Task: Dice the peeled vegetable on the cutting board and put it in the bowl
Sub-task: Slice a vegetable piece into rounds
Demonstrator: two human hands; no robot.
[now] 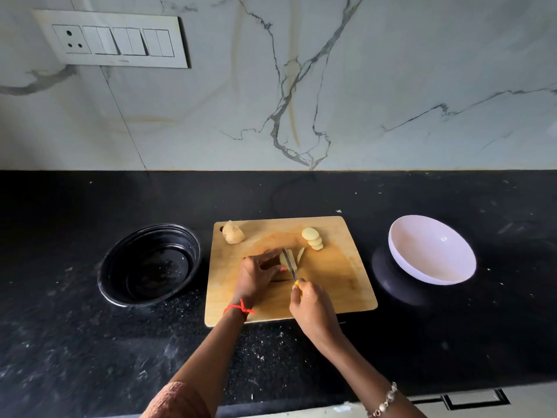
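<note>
Right hand [312,309] grip holds knife [290,264]; left hand [256,274] grip pins potato slices [284,259] mid cutting board [291,268]. Risk: fingertips beside blade, slip cuts them. White bowl [431,250] right.

Text, labels, numbers: we can read none anywhere in this view.
White rectangular plastic switch plate [111,40]: we make out no lettering on it.
Pale wooden rectangular cutting board [346,282]: we find no brand mark.
White round bowl [431,251]: we see no print.
</note>
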